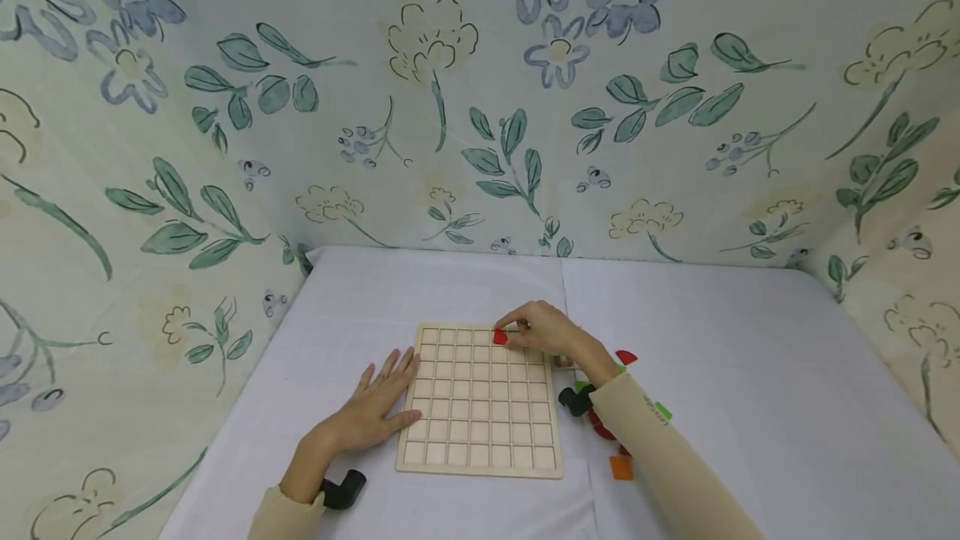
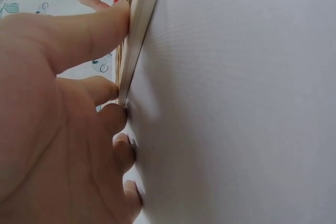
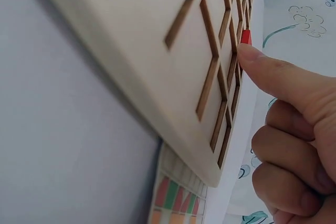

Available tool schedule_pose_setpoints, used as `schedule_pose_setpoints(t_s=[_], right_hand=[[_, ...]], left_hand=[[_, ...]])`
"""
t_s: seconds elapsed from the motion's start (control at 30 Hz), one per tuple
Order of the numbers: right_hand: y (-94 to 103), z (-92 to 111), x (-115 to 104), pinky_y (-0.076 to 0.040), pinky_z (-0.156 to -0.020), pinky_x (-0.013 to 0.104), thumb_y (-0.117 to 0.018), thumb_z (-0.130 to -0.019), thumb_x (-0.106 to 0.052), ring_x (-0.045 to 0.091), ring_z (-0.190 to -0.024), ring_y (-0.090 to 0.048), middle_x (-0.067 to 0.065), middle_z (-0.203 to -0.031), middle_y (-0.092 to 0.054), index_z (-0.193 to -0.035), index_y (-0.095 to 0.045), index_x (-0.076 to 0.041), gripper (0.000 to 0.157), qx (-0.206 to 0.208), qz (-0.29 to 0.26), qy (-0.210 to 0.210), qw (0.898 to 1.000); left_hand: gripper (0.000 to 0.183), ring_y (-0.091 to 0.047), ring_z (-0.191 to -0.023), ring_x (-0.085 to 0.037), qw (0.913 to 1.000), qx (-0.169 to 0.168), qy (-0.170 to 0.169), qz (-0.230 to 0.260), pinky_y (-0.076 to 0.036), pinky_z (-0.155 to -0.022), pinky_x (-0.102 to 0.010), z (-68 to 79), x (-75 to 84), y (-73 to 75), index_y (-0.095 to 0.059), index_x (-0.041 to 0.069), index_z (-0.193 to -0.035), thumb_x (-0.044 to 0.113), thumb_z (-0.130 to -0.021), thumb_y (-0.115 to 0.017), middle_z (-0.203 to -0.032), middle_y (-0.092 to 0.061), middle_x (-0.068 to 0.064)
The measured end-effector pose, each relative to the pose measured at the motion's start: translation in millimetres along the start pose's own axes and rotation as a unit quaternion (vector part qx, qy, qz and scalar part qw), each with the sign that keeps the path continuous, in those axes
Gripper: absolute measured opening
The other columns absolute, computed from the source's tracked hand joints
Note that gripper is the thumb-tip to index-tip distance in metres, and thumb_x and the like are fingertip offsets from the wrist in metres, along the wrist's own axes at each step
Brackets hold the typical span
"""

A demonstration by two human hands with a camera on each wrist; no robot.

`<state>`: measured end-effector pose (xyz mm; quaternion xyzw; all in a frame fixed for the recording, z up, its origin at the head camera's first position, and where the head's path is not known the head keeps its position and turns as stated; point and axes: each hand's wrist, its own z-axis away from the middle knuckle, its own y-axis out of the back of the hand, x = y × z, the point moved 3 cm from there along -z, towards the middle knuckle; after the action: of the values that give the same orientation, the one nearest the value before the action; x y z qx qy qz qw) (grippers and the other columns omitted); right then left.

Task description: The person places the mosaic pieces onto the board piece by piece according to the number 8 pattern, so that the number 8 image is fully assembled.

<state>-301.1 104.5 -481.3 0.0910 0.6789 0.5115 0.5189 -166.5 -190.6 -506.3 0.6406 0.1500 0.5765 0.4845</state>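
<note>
A pale wooden grid board (image 1: 481, 432) lies on the white cloth. At its far edge, right of centre, my right hand (image 1: 542, 327) pinches a small red piece (image 1: 500, 337) between thumb and index finger over a top-row cell. The right wrist view has the thumb against this red piece (image 3: 246, 36), with the other fingers curled in. My left hand (image 1: 367, 408) lies spread at the board's left side, its thumb and fingertips right at the edge. From the left wrist, the thumb rests on the board's rim (image 2: 140, 40).
Right of the board, partly behind the right forearm, lie loose pieces: a red wedge (image 1: 626, 357), a green piece (image 1: 663, 411), an orange square (image 1: 622, 467) and dark red pieces (image 1: 602, 428). A card with coloured patterns (image 3: 178, 198) extends past the board's edge. Flower-printed cloth (image 1: 450, 107) hangs behind.
</note>
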Motion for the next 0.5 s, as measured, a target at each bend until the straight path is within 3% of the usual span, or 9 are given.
schedule_pose_setpoints(t_s=[0.5], right_hand=[[-0.4, -6.9, 4.0, -0.033, -0.053, 0.019, -0.078, -0.093, -0.018, 0.006, -0.052, -0.033, -0.007, -0.054, -0.040, -0.122, -0.078, -0.013, 0.029, -0.028, -0.023, 0.007, 0.999]], left_hand=[[0.082, 0.000, -0.162, -0.042, 1.0000, 0.007, -0.002, 0.000, 0.005, -0.126, -0.070, -0.4, -0.3, -0.3, -0.018, 0.002, -0.164, 0.040, -0.104, -0.059, -0.174, -0.008, -0.017]])
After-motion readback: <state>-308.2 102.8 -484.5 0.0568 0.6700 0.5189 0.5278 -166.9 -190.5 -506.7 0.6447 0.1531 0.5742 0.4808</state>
